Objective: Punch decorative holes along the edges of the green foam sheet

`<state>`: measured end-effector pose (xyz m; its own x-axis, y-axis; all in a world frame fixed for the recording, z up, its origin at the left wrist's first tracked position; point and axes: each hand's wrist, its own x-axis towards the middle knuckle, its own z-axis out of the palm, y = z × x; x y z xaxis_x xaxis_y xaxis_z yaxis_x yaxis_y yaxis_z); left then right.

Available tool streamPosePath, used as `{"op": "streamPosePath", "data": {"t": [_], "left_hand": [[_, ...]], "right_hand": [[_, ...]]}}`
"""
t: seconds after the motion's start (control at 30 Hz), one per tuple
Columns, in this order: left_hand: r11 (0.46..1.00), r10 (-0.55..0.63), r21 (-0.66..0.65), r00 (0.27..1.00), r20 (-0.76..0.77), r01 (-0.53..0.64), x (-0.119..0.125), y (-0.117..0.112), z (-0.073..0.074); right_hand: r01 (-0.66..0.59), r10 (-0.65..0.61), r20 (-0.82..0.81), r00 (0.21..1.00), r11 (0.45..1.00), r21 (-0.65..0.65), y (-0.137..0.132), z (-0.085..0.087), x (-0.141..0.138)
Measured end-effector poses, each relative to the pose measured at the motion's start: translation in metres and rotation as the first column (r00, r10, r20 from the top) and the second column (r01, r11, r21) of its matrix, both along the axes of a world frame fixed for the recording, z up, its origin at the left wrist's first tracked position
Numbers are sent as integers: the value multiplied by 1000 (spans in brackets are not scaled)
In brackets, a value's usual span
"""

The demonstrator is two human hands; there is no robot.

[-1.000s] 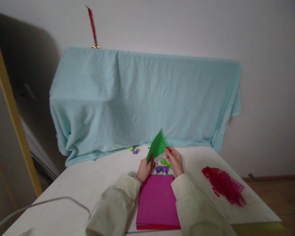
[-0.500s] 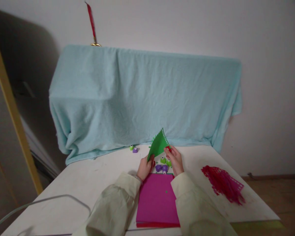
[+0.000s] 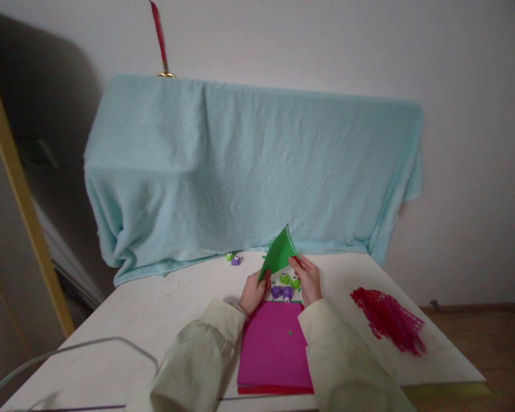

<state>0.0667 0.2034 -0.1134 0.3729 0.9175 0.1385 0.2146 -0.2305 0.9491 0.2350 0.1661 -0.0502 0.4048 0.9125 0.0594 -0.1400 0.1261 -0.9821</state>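
A folded green paper piece (image 3: pixel 278 254) with a punched border stands tilted above the white table (image 3: pixel 163 320). My left hand (image 3: pixel 254 293) pinches its lower left corner. My right hand (image 3: pixel 308 278) grips its right edge; something small and red shows at those fingertips, too small to name. Below the paper lie several small green and purple craft punches (image 3: pixel 285 285). A stack of magenta paper sheets (image 3: pixel 274 350) lies between my cream sleeves, close to the table's front edge.
A cut red paper piece (image 3: pixel 388 319) lies on the table's right side. Two more small punches (image 3: pixel 233 259) sit farther left by a pale blue towel (image 3: pixel 249 171) draped over something bulky at the back. A grey cable (image 3: pixel 90 347) curves at front left.
The green paper and both hands have shifted slightly right and up in view. The grip looks the same.
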Motion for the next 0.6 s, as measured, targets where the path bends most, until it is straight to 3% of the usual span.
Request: {"op": "streamPosePath", "data": {"t": [0.43,0.6], "left_hand": [[999,-4,-35,1000,-7,3,0,0,0],[995,26,-101,999,37,-22,1,-2,4]], "right_hand": [[26,-27,-38,999,1000,-15,3,-2,-1],[-74,72,-101,992,997,-19,6,-7,-4]]}}
